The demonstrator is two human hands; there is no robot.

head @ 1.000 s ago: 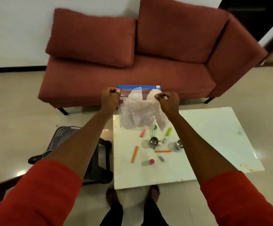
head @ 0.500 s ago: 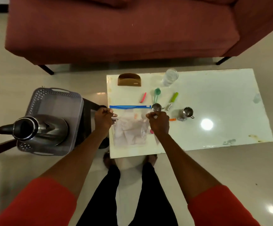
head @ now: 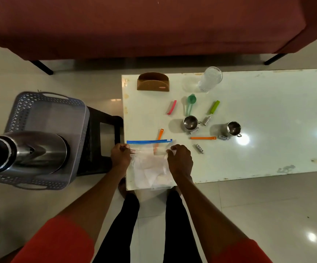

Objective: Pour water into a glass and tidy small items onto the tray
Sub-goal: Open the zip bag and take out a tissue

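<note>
Gripping the two upper corners of a clear zip bag [head: 150,168], left hand [head: 120,155] and right hand [head: 180,160] are each closed in a pinch on the plastic just below the blue zip strip [head: 149,141]. Bag lies at the near left corner of the white table [head: 267,158], with crumpled white material inside; its lower edge reaches the table's near edge.

Glass [head: 209,78] stands at the far edge of the table, well apart from both hands; water level cannot be read. Brown holder [head: 153,82] sits to its left.

Small items scattered mid-table: pink clip [head: 171,107], green scoop [head: 190,104], green clip [head: 214,107], two small steel cups [head: 190,122] [head: 233,128], orange clip [head: 203,138], second orange clip [head: 160,134] partly under the bag, and four batteries, including one [head: 199,148] near the right hand.

Grey perforated tray [head: 40,103] rests on a dark stool [head: 104,141] left of the table. Steel kettle [head: 27,150] stands on the tray's near part, filling that end
</note>
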